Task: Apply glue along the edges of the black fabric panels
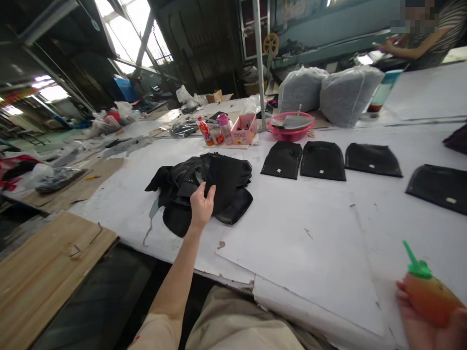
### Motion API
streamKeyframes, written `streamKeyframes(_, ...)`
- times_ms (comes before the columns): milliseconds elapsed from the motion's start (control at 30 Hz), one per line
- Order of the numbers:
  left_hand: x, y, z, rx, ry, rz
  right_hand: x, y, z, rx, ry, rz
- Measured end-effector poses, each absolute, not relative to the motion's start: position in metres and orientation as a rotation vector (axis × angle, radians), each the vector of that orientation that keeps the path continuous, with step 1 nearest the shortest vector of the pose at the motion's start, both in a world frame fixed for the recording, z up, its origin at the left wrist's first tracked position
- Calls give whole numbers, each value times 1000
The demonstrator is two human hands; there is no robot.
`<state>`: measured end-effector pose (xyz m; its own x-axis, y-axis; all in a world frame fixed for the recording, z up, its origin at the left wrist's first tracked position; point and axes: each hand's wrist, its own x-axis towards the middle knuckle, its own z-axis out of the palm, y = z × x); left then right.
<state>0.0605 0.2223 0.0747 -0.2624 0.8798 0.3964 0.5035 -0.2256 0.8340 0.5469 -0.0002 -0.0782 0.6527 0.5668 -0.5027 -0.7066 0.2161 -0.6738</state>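
Note:
My left hand (pixel 202 205) pinches the edge of a black leather-like piece (pixel 229 182) between thumb and fingers. This piece lies over a heap of similar black pieces (pixel 175 187) on the white-covered table. At the lower right, my right hand (pixel 416 321) is wrapped around an orange squeeze bottle (pixel 432 297) with a green cap and thin green nozzle, tilted up and to the left. Beyond the hands lie several flat black panels with a small white label each, among them one black panel (pixel 323 160) in the row and another (pixel 440 187) at the right.
Behind the heap stand a pink box (pixel 243 136), a red-labelled bottle (pixel 205 131) and a pink basin (pixel 292 131). A metal post (pixel 260 63) rises there. Large wrapped bundles (pixel 346 95) sit farther back. Another person (pixel 423 46) is at the far right. A wooden board (pixel 47 277) lies left.

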Motion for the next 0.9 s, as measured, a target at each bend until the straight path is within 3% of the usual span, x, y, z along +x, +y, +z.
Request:
streamKeyframes(100, 101, 194, 70, 1207, 1236, 1409, 533, 2, -69, -1074, -135, 747)
streamKeyframes(267, 175, 147, -11, 878, 1105, 1034, 523, 5, -63, -1045, -101, 705)
streamKeyframes(433, 176, 120, -44, 1621, 1439, 1001, 519, 4, -60, -1064, -116, 721)
streamKeyframes(633, 161, 104, -33, 2347, 892, 489, 520, 3, -63, -1092, -167, 709)
streamKeyframes(900, 179, 97, -44, 2673, 799, 445, 517, 3, -62, -1115, -195, 662)
